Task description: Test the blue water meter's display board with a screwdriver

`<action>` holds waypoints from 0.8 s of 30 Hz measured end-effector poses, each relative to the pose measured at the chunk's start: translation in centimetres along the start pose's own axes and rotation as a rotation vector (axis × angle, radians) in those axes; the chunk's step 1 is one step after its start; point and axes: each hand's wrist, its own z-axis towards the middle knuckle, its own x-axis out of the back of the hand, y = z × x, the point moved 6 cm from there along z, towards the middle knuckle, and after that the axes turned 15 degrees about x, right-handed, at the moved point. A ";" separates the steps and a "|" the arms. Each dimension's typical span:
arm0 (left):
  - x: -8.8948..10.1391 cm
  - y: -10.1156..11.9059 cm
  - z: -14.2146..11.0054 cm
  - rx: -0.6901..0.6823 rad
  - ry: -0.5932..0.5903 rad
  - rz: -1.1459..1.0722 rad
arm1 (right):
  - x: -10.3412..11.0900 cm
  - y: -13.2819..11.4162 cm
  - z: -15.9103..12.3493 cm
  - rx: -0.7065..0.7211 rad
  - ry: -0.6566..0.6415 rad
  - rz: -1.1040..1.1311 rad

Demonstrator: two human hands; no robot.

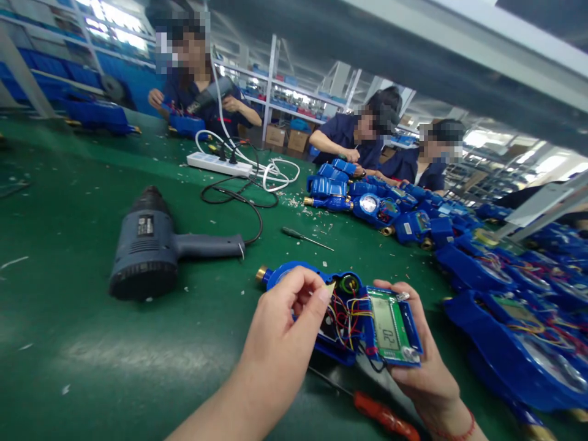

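Observation:
A blue water meter (339, 353) with a brass fitting lies opened on the green table, its red, yellow, white and black wires showing. My left hand (280, 324) reaches over the meter and pinches a small pale-yellow piece (331, 290), perhaps tape or paper, between thumb and forefinger. Wires run from the meter to a display board (386, 324), green with a lit LCD and set in a blue frame. My right hand (429, 361) is closed around that frame's outer side, tilting the display upward. The left hand hides part of the meter's round dial end.
A grey heat gun (149, 245) lies at left. A thin screwdriver (305, 237) sits beyond the meter, a red-handled screwdriver (383, 416) in front. A white power strip (218, 164) has tangled cables. Many blue meters (509, 343) crowd the right. Several co-workers sit across.

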 end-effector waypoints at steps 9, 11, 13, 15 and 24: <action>-2.0 -1.0 -0.1 0.222 -0.239 -0.213 | -0.7 -0.8 0.1 -0.033 -0.056 0.008; -2.0 -1.0 -0.1 0.267 -0.242 -0.233 | -0.7 -0.8 0.1 -0.040 -0.064 -0.006; -2.1 -1.2 -0.2 0.311 -0.260 -0.277 | -0.7 -0.8 0.2 -0.041 -0.070 -0.011; -2.1 -1.2 -0.4 0.339 -0.276 -0.336 | -0.8 -0.9 0.3 -0.041 -0.082 -0.006; -1.8 -1.2 -0.6 0.391 -0.301 -0.483 | -1.6 -1.4 0.4 0.054 -0.145 -0.119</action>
